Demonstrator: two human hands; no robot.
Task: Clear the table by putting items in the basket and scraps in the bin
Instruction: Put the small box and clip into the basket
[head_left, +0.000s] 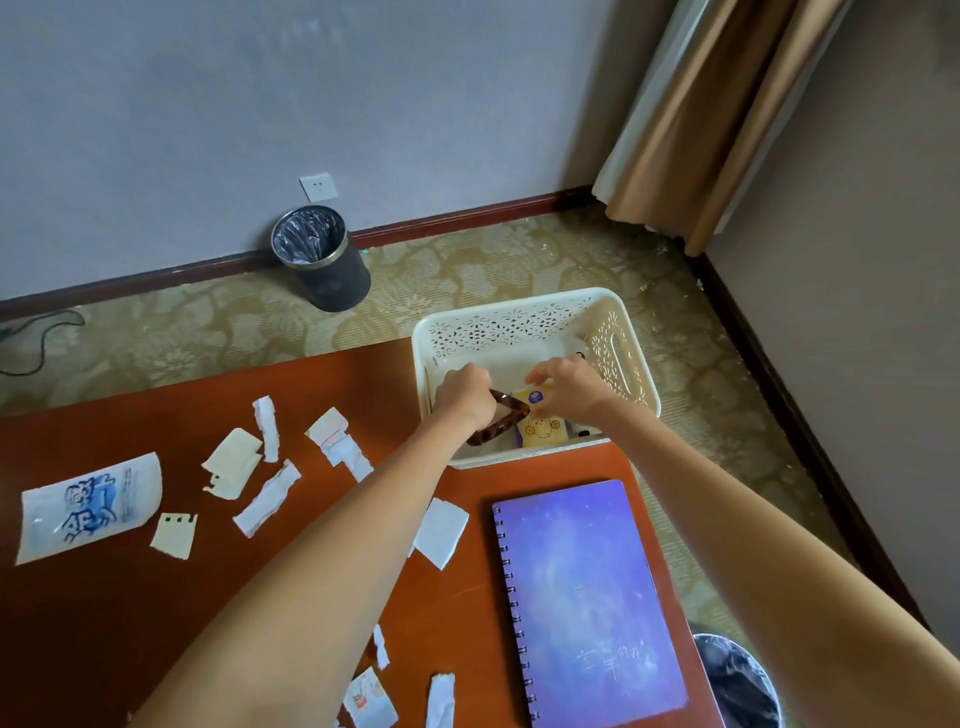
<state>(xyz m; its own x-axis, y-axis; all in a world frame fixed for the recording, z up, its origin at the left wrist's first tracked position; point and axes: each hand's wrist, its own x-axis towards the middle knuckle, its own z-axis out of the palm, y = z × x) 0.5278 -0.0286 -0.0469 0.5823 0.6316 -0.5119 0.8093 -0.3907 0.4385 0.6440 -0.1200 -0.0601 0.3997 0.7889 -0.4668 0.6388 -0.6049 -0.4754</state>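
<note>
A reddish-brown table (104, 623) is carrying scraps (267, 499) in white and pale yellow, beside a white packet (88, 506) printed with blue characters. A notebook (587, 597) is showing a purple-and-blue starry cover. The cream basket (498, 327), pierced in a lace-like pattern, is holding a yellow pack (543, 431) bearing a cartoon drawing and a purple roundel, and a glossy mottled-brown item (501, 413). A black bin (335, 278) is standing on olive-gold floral carpet (467, 260), against a pale grey wall (156, 104) and tan curtain (701, 130).
</note>
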